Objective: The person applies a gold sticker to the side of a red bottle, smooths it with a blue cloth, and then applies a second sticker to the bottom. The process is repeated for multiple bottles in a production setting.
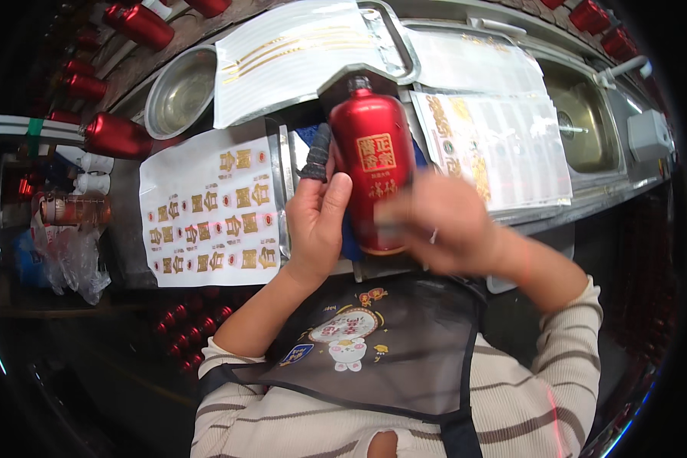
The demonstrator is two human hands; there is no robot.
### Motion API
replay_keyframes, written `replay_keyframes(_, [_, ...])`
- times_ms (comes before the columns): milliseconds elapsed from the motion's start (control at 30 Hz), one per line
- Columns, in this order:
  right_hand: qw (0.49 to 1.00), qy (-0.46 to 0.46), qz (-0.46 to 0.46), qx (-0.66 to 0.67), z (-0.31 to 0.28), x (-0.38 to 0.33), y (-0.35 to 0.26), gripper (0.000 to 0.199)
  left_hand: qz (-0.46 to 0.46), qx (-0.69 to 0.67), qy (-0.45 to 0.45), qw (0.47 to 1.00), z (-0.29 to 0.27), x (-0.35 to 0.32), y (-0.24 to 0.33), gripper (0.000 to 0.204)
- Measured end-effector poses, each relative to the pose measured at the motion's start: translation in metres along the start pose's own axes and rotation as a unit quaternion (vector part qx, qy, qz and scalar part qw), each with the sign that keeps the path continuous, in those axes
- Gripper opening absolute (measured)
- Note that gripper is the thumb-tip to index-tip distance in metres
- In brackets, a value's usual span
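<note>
Left hand (317,217) clasps red bottle (374,172) upright; blurred right hand (435,225) closed against bottle's lower right; gold decal sheet (210,214) left of bottle.

bottle (372,164): glossy red, gold label | sticker sheet (210,210): white, gold-red marks | sweater (542,397): cream, grey stripes

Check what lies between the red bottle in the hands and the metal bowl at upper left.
In the head view, a white sheet with gold stripes lies between the red bottle and the metal bowl, overlapping the bowl's right rim.
</note>
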State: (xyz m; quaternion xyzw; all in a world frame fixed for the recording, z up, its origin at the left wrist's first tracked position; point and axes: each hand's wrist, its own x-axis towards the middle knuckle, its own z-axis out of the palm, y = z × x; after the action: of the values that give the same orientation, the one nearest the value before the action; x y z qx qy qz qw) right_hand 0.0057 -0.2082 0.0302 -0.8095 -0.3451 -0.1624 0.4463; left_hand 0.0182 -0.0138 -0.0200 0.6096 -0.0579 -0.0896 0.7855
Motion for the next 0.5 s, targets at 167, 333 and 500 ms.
replay_keyframes(167, [0.969,0.082,-0.125,-0.198,0.001,0.005,0.019,0.02,0.021,0.019,-0.058,0.998,-0.024,-0.011,-0.002,0.067])
replay_keyframes(333, [0.965,0.126,0.213,0.08,0.007,0.013,0.02,0.009,0.128,0.344,-0.134,0.921,-0.011,-0.033,0.03,0.11])
replay_keyframes(500, [0.953,0.231,0.188,0.058,-0.003,0.0,0.024,0.024,0.198,0.513,-0.089,0.831,0.011,-0.029,-0.008,0.115])
